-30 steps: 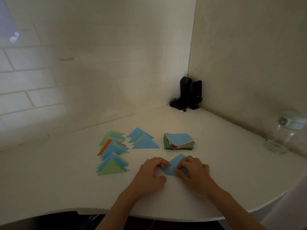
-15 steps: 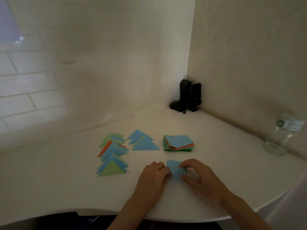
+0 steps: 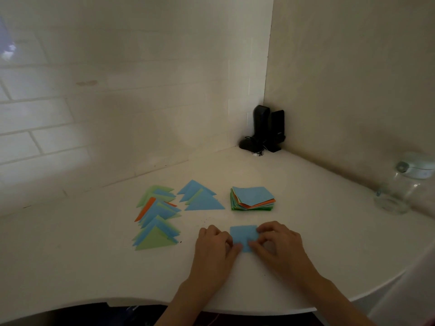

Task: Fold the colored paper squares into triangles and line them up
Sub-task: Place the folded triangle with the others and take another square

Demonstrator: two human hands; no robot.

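White counter, corner walls behind. I see the blue sheet flat between 2 hands at the near edge: left hand pinches its left side, right hand its right. Both equally near; stack lies beyond.

Blue paper square; blue, green, orange triangles; white table; black speakers

Blue paper flat at desk front; square stack behind; folded triangles left
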